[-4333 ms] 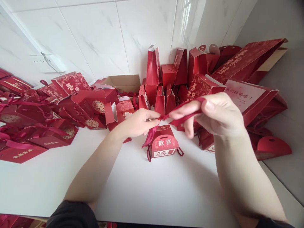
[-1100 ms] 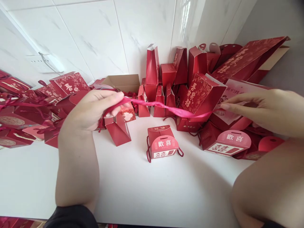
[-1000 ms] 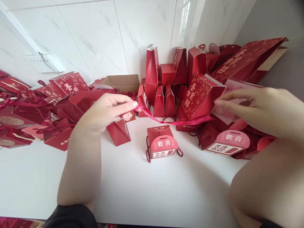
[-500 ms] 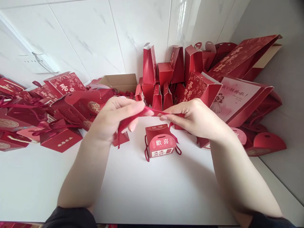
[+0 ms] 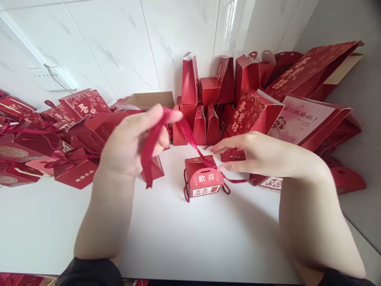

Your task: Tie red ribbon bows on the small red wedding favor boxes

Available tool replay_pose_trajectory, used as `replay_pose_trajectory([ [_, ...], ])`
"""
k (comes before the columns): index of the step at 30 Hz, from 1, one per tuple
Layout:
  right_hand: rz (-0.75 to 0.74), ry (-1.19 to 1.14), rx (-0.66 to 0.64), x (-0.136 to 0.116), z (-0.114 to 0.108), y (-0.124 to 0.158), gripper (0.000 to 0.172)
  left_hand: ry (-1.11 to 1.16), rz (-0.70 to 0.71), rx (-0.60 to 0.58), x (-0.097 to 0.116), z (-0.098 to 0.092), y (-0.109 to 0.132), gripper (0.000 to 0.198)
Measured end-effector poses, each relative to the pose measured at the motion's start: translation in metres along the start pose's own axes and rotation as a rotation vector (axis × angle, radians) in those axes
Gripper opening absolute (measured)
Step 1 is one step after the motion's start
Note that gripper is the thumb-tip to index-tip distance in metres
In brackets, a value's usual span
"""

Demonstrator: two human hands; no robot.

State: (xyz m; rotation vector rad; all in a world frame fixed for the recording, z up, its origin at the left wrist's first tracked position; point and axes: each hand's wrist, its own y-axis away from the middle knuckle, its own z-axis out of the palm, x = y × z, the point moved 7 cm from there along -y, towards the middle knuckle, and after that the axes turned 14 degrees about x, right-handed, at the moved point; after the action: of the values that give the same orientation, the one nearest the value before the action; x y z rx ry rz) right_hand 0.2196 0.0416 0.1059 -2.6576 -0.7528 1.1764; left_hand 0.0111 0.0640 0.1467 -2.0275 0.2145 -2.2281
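Observation:
A dark red ribbon (image 5: 187, 133) is pinched between the thumb and fingers of my left hand (image 5: 133, 139). One end hangs below that hand, while the rest slants down over the top of a small red gift box (image 5: 205, 176) and trails to its right. The box stands on the table with twisted cord handles at its sides and a rounded front flap. Beside its upper right corner is my right hand (image 5: 250, 153), thumb and fingers apart, the thumb tip close to the ribbon. Whether that thumb touches it I cannot tell.
Red gift boxes and bags (image 5: 205, 103) crowd the back of the white table (image 5: 184, 238). More bow-tied boxes (image 5: 77, 171) lie at the left, near a brown open carton (image 5: 153, 101). Large bags (image 5: 306, 115) lean on the right wall.
My left hand has risen, drawing its part of the ribbon up and away. My right hand has let go of the ribbon, opened and moved right; the ribbon now drapes over the box.

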Motion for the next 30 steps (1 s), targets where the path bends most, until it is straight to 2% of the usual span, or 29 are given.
replay_pose_trajectory([
  [2,-0.105,-0.135,0.185,-0.027,-0.007,-0.003,0.026,-0.136,-0.006,-0.121,-0.009,0.013,0.007,0.030],
  [4,-0.144,-0.215,0.330,-0.043,-0.011,-0.004,0.033,-0.223,-0.038,-0.230,-0.018,0.025,0.014,0.033],
  [6,-0.149,-0.223,0.399,-0.049,-0.010,-0.003,0.032,-0.284,-0.057,-0.319,-0.023,0.033,0.019,0.036],
  [8,-0.138,-0.177,0.417,-0.049,-0.007,-0.002,0.021,-0.312,-0.047,-0.376,-0.026,0.039,0.022,0.037],
  [10,-0.126,-0.131,0.421,-0.045,-0.007,-0.002,0.016,-0.295,-0.022,-0.385,-0.026,0.043,0.021,0.034],
  [14,-0.069,-0.175,0.454,-0.035,-0.009,-0.005,0.012,-0.212,0.064,-0.227,-0.024,0.040,0.014,0.022],
  [16,-0.027,-0.247,0.458,-0.031,-0.007,-0.007,0.012,-0.200,0.057,-0.201,-0.027,0.042,0.013,0.023],
  [19,0.005,-0.373,0.474,-0.028,-0.006,-0.010,0.013,-0.185,-0.075,-0.320,-0.042,0.051,0.015,0.035],
  [22,-0.009,-0.572,0.565,-0.024,-0.013,-0.012,0.011,-0.175,-0.172,-0.402,-0.050,0.053,0.015,0.024],
  [27,0.000,-0.958,0.745,-0.004,-0.043,-0.009,0.014,-0.165,-0.167,-0.404,-0.041,0.037,0.007,0.024],
  [30,0.082,-1.107,0.832,0.013,-0.061,-0.005,0.011,-0.234,-0.192,-0.437,-0.035,0.026,0.006,0.029],
])
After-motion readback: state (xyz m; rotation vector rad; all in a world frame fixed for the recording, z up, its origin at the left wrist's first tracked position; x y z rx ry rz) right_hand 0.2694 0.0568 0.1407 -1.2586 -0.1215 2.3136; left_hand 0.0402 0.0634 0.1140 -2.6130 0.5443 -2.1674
